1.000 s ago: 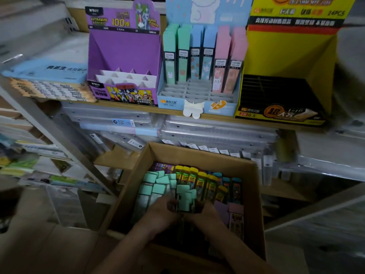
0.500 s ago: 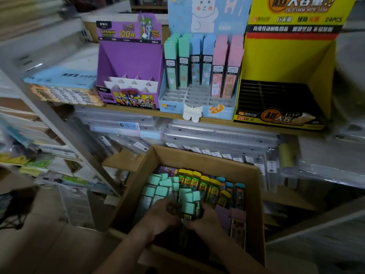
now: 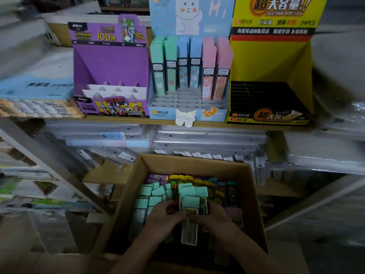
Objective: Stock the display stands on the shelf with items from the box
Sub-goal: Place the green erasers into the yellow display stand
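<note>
The left hand (image 3: 166,217) and right hand (image 3: 217,216) meet, fingers curled.

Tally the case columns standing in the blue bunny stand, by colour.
Green columns: 2
Blue columns: 2
Pink columns: 2
Total: 6

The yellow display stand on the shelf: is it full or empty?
Empty. The yellow display stand holds nothing; only bare black dividers show inside.
</note>
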The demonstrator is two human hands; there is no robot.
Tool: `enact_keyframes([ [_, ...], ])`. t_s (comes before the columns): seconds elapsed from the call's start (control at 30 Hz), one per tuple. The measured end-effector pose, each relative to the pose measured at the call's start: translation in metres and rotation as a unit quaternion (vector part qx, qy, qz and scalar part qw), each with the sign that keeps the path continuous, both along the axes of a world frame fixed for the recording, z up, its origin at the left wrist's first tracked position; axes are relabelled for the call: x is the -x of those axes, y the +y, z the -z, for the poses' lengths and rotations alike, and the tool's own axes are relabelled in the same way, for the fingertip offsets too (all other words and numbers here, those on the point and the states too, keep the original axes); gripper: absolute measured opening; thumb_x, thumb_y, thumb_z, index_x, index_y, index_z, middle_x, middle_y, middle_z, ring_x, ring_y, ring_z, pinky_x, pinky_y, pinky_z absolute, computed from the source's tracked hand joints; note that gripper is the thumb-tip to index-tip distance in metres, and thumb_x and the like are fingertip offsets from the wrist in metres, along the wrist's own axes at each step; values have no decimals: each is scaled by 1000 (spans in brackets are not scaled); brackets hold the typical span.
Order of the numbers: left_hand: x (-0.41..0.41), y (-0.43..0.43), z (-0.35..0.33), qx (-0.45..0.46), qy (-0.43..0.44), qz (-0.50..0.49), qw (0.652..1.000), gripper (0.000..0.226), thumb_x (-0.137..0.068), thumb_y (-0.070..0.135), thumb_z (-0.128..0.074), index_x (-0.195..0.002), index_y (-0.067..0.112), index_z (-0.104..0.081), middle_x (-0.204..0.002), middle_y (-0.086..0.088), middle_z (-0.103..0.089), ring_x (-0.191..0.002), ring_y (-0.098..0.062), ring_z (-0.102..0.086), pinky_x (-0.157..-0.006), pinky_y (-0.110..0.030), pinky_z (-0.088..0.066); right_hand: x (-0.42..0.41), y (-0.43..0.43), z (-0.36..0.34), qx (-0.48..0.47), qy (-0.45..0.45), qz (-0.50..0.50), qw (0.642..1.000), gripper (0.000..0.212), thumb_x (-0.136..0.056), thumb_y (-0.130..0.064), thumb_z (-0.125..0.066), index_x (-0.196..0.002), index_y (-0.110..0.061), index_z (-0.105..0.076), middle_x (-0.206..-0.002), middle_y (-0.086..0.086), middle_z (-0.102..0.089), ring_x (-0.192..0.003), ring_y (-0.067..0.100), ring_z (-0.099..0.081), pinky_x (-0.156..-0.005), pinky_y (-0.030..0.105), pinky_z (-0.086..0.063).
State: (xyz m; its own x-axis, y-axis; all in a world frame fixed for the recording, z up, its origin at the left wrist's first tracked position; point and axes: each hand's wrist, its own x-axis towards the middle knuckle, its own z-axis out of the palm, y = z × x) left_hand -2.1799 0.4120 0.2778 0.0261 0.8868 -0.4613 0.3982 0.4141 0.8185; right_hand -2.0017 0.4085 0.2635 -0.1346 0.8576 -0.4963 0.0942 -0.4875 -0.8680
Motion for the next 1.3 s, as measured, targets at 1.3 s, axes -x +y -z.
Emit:
enact_keyframes([
  [1.3,-18,20,-193,-80,-383,-30,920,34,-70,19,-74,-98,1,-76,-88,-27,-76,-70,-37,-77,-49,-33,-60,-54,2,-252,-396,-35,165,903,19,-79,-25,-77,-97,-22,-78,-94,3,-79,-83,15,-76,-62,20,-56],
])
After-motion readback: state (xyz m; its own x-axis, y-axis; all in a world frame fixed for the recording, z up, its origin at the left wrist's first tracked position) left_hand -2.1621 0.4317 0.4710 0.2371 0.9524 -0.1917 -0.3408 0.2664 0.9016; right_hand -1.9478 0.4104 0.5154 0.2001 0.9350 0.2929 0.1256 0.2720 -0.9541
